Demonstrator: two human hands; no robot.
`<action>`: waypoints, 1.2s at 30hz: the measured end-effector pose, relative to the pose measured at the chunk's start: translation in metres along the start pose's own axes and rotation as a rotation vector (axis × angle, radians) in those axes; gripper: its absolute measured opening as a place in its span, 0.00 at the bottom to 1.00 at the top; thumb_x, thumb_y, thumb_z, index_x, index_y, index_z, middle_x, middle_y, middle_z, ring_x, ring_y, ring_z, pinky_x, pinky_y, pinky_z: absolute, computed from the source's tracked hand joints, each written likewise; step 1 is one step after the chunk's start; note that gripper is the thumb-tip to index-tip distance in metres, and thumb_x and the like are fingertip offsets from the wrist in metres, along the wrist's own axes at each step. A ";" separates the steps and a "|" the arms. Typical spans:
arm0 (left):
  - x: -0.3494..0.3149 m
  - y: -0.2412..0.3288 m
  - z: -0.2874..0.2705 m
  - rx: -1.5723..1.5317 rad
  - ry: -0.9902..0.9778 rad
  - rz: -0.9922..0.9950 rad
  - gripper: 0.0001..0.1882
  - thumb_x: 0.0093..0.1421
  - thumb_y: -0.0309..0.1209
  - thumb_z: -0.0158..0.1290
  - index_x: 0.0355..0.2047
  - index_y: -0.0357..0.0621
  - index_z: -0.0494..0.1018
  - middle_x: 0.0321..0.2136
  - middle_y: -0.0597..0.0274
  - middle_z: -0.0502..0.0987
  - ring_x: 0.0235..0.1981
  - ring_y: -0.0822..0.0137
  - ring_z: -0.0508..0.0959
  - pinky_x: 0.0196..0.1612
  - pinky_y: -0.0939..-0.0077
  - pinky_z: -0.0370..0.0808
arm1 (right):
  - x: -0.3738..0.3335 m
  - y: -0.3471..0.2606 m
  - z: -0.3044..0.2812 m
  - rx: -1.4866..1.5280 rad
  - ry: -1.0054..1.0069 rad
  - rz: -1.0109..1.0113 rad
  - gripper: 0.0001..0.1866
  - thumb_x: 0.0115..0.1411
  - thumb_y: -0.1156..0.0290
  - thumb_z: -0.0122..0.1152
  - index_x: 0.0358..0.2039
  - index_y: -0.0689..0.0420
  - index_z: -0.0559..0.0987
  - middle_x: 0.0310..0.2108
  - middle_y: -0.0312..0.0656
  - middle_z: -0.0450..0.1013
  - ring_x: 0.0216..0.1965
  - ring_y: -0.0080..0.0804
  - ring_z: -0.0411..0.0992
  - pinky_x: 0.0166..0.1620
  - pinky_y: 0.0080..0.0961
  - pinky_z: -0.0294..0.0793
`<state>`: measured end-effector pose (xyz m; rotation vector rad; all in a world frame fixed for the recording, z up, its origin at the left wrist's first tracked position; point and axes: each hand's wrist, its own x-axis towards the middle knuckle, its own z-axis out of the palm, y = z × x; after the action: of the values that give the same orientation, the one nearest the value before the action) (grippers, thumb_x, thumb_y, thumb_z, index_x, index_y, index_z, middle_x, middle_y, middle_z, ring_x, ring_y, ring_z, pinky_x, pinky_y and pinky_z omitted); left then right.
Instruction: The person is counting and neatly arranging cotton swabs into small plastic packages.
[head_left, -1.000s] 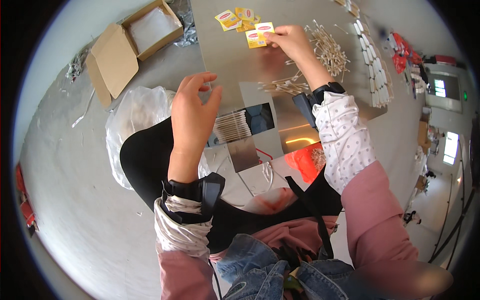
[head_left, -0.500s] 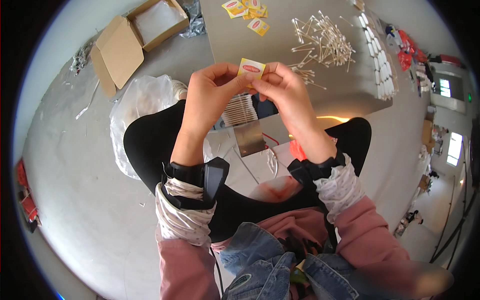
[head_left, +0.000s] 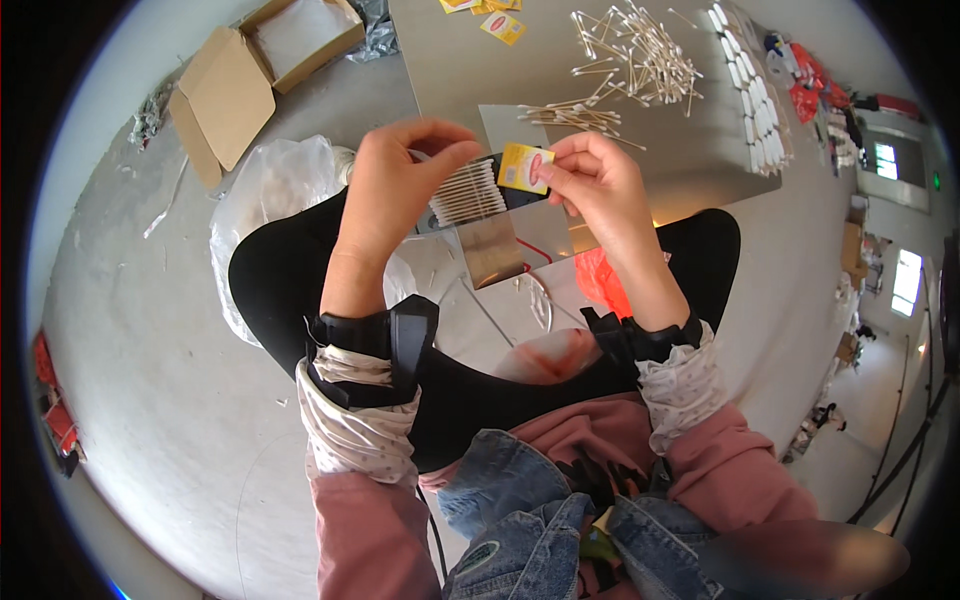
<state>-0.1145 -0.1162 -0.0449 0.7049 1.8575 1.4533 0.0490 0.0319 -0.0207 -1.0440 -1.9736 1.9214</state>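
My right hand (head_left: 597, 180) pinches a small yellow card (head_left: 525, 168) with a red oval on it by its right edge. Left of it, my left hand (head_left: 395, 175) is curled, thumb and forefinger close together. A whitish bit shows between its fingers, but I cannot make out what it is. Below and between the hands, a row of cotton swabs (head_left: 466, 194) lies side by side in a holder, with a shiny metal plate (head_left: 490, 248) in front of it. The card's corner is close to the swabs' right end; whether they touch I cannot tell.
On the grey table lie a loose heap of cotton swabs (head_left: 640, 55), more yellow cards (head_left: 502, 27) and a row of white bundles (head_left: 748, 95). An open cardboard box (head_left: 225, 95) and a clear plastic bag (head_left: 275, 185) are on the floor at left. A red bag (head_left: 603, 280) hangs below.
My hands have moved apart. The yellow card, held by both hands before, is now in my right hand alone, turned and lower. The row of swabs shows more fully.
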 end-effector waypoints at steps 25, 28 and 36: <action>-0.004 -0.042 -0.010 0.389 -0.090 -0.216 0.21 0.47 0.39 0.71 0.28 0.33 0.77 0.20 0.51 0.76 0.23 0.58 0.76 0.30 0.66 0.71 | 0.024 0.015 0.010 -0.552 -0.093 -0.095 0.06 0.60 0.75 0.67 0.33 0.61 0.76 0.26 0.35 0.78 0.26 0.19 0.73 0.32 0.19 0.72; -0.004 -0.041 -0.010 0.394 -0.081 -0.203 0.21 0.47 0.39 0.71 0.28 0.33 0.77 0.20 0.51 0.75 0.22 0.58 0.76 0.30 0.66 0.71 | 0.025 0.014 0.014 -0.564 -0.098 -0.094 0.07 0.60 0.75 0.67 0.33 0.61 0.76 0.25 0.35 0.78 0.26 0.19 0.72 0.32 0.19 0.72; -0.004 -0.042 -0.011 0.379 -0.093 -0.202 0.21 0.46 0.39 0.71 0.27 0.33 0.77 0.20 0.51 0.77 0.23 0.59 0.77 0.30 0.67 0.72 | 0.026 0.023 0.032 -0.591 -0.137 -0.126 0.07 0.60 0.75 0.66 0.35 0.62 0.76 0.26 0.39 0.79 0.26 0.25 0.75 0.33 0.25 0.74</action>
<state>-0.1213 -0.1353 -0.0831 0.7216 2.0863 0.9366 0.0191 0.0201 -0.0554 -0.8860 -2.7021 1.4007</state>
